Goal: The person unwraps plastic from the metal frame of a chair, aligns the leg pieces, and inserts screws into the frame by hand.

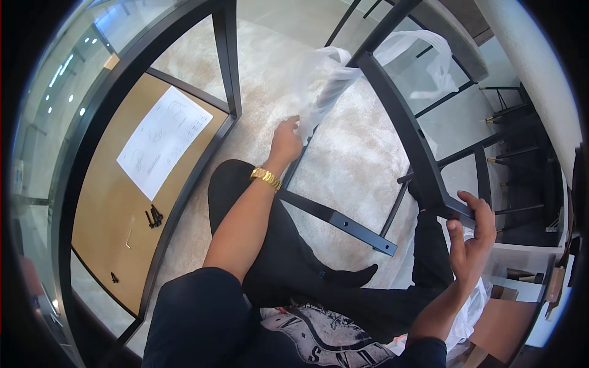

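My left hand [287, 142], with a gold watch on its wrist, is closed on thin white foam wrap [334, 89]. The wrap is wound around part of a black metal frame and trails off in loose, partly blurred loops to the right. My right hand [473, 239] grips the near end of that black metal frame [405, 132], thumb below and fingers over the top. The frame stands tilted above the rug in front of me. One of its flat bars, with holes near the end [362, 233], reaches toward my crossed legs.
To my left stands a dark-framed piece with a tan panel [98, 214]. On the panel lie an instruction sheet [162, 138], several black bolts [154, 216], a hex key [129, 238] and small screws [115, 278]. A pale rug [254, 73] covers the floor. An open carton [506, 325] and plastic are at the right.
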A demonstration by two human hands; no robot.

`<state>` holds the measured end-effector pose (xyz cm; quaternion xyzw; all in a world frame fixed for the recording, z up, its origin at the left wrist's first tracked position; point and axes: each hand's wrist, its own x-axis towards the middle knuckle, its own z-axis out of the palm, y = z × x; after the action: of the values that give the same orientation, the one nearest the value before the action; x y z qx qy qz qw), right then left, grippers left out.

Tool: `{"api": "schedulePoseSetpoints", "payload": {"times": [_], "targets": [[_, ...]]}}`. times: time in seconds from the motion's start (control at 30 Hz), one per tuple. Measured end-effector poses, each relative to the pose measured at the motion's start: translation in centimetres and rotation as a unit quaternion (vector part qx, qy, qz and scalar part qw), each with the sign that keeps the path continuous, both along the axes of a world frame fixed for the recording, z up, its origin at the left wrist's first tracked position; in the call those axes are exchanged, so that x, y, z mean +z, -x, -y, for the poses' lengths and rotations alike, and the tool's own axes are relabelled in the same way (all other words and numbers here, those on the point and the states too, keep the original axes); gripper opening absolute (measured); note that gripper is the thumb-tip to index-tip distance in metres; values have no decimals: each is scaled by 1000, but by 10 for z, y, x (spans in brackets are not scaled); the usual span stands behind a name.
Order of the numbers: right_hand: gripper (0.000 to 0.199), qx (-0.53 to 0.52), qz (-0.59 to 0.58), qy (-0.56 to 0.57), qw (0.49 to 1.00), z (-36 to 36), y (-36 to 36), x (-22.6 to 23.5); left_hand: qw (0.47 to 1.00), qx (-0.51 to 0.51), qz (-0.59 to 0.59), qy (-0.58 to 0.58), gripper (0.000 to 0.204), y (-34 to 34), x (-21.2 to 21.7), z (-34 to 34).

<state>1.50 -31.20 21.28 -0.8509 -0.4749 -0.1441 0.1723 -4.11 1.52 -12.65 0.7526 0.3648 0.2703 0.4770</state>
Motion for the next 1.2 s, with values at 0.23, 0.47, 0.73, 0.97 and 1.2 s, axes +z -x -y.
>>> {"api": "schedulePoseSetpoints", "payload": {"times": [0.23,0.47,0.73,0.97,1.2], "targets": [[56,-4,19,2,1000,4,0,-5,997,-13,-30,71,33,6,16,-9],[54,1,31,1,1000,4,4,-6,975,-7,71,212,26,4,10,-6],[53,-8,23,1,1000,3,0,-5,967,-52,59,242,18,-1,-1,-34],[54,-6,-7,-5,1000,3,-3,-4,988,-61,-143,-18,42,4,-40,-11],[58,-27,-14,-12,999,-2,-4,-4,981,0,-149,126,27,-3,-54,-18]]}}
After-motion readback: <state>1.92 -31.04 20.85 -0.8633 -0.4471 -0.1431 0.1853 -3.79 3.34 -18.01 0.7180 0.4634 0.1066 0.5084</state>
